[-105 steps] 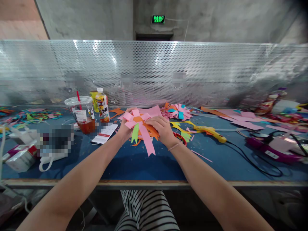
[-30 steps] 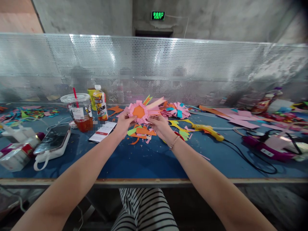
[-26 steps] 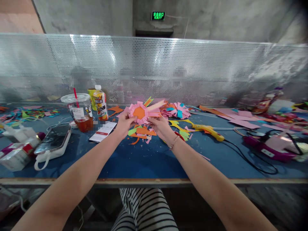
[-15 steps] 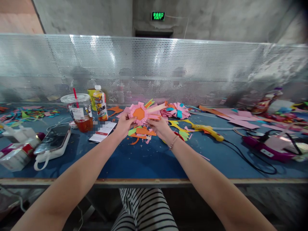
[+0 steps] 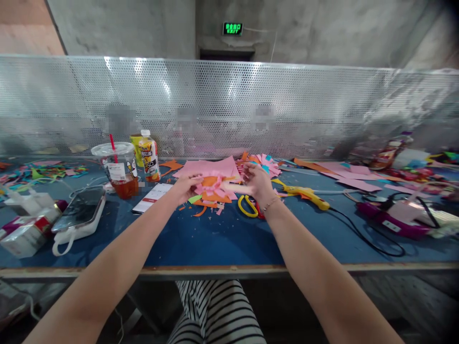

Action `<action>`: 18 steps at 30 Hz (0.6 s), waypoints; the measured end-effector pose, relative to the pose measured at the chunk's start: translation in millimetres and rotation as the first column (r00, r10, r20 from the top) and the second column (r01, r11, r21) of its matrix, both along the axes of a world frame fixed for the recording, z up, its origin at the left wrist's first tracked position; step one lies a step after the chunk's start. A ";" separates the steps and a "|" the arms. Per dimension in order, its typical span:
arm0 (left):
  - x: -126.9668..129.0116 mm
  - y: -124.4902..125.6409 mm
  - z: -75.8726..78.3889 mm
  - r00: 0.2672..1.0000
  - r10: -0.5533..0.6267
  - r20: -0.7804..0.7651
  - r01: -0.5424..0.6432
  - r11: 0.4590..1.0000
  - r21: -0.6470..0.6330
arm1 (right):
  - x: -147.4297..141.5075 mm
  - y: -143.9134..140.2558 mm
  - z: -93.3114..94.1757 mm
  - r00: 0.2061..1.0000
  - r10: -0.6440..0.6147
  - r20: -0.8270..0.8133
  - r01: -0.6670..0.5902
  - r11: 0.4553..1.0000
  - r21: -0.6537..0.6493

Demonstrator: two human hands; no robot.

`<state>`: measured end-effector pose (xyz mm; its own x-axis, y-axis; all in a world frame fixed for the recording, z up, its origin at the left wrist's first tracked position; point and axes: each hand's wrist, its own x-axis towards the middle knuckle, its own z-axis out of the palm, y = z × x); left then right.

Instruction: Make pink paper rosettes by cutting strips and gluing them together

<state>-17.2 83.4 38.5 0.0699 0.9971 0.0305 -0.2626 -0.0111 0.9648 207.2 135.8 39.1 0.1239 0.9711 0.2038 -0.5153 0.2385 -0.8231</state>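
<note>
My left hand pinches the left edge of a paper flower with fringed pink petals and an orange centre. The flower is tipped and slightly blurred, low over orange and green paper scraps. To its right is my right hand, its fingers apart and its thumb reaching toward the petals. Whether that thumb touches the flower I cannot tell. Yellow-handled scissors lie just below my right hand. Behind the flower is a pink paper sheet. A second pink fringed flower with blue parts lies behind my right hand.
A yellow glue gun with a black cord lies right, near a purple power strip. On the left are a drink cup, a juice bottle, a phone and a power bank with a phone. A perforated metal screen stands behind.
The flower has tilted from facing me to nearly flat and dropped slightly. My right hand has moved right and opened, uncovering more of the scissors and the pink sheet.
</note>
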 end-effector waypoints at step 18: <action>2.7 8.1 -14.1 0.858 0.188 -0.477 0.051 0.894 0.444 | -33.2 -30.0 -9.2 0.769 0.626 0.128 -0.606 0.779 -0.163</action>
